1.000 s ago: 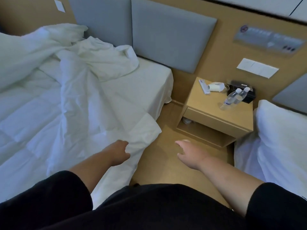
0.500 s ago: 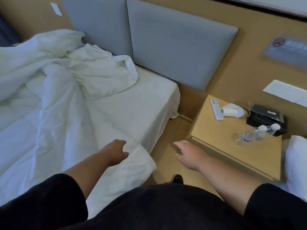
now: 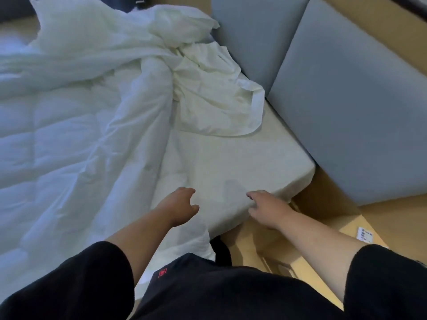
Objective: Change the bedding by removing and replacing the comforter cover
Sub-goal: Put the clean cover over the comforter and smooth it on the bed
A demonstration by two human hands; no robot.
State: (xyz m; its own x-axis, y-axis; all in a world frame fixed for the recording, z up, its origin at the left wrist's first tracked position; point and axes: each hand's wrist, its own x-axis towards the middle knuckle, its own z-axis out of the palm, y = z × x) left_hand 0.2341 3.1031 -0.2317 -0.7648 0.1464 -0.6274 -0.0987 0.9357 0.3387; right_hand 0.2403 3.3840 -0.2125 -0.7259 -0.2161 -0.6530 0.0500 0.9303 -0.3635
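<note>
Comforter cover (image 3: 215, 98) lies crumpled at upper centre of the frame, beside the quilted comforter (image 3: 69, 125) that fills the left side of the bed. Both hands reach over the bare sheet (image 3: 231, 162) at lower centre, well short of the cover. The left hand (image 3: 182, 207) hangs with fingers loosely curled, holding nothing; the right hand (image 3: 265, 210) rests near the mattress edge, and whether its fingers pinch the sheet cannot be told. The step looks like reaching for the cover: the person should probably find its hemmed opening first, then grip both corners evenly.
</note>
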